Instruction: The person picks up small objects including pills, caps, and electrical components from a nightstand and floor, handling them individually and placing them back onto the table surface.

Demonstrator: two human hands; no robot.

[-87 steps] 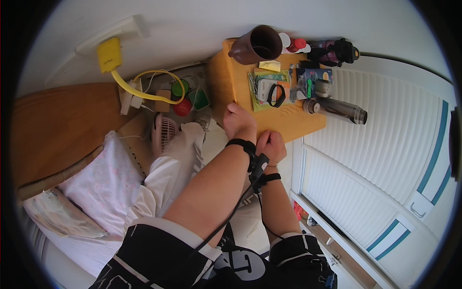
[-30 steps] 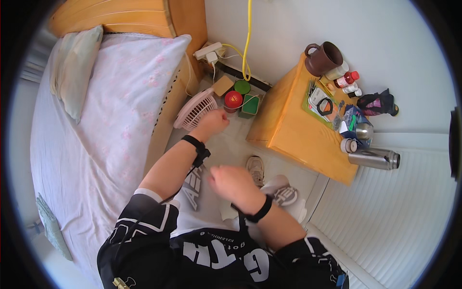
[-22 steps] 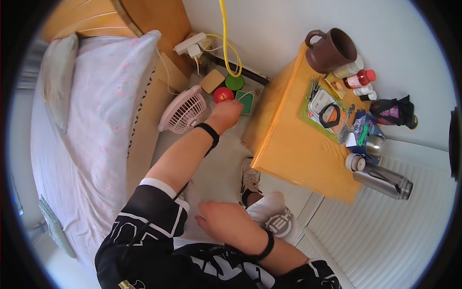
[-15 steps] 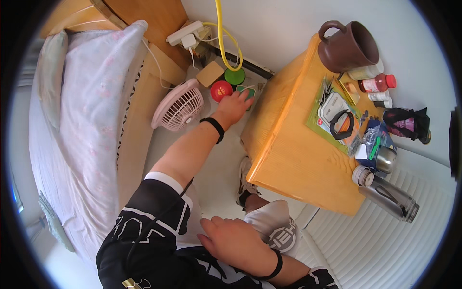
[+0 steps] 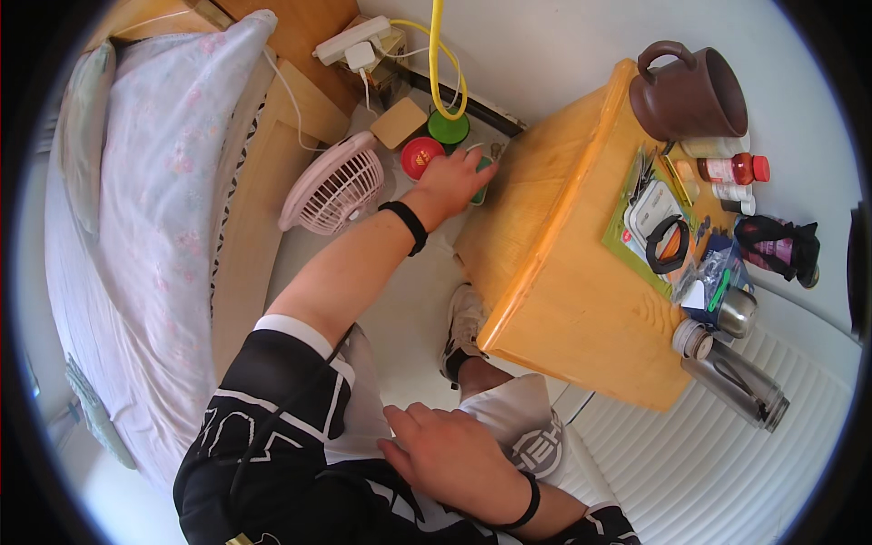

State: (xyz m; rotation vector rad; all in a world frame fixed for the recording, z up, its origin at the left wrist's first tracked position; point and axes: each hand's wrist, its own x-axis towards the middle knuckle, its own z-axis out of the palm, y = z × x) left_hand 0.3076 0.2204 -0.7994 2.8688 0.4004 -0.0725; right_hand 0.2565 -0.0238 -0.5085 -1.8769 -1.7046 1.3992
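1. The left hand (image 5: 447, 184) is down at the green box (image 5: 481, 192); the box is low by the floor (image 5: 391, 300), just beside the wooden cabinet (image 5: 563, 291), and partly hidden by the hand.
2. To do this well, reach down from above with the fingers wide; holding two facing sides should be safer than pinching one edge.
3. Mind the red tub (image 5: 421, 158), just beside the hand; a wide sweep could knock it, or the round green tub (image 5: 449, 126) close behind.
4. The yellow cable (image 5: 434, 64) hangs in a loop near there; it is best to keep the fingers clear of it; go slowly, as the gap by the cabinet looks tight.
5. The left arm is stretched far forward, past the pink fan (image 5: 338, 186); the back of the hand faces up, and the fingers are spread; I cannot tell if they grip the box, since the hand hides their undersides.
6. The right hand (image 5: 450, 454) is well apart from the left, low in front of the body; its fingers bend loosely, with the thumb away from them; nothing shows in it.
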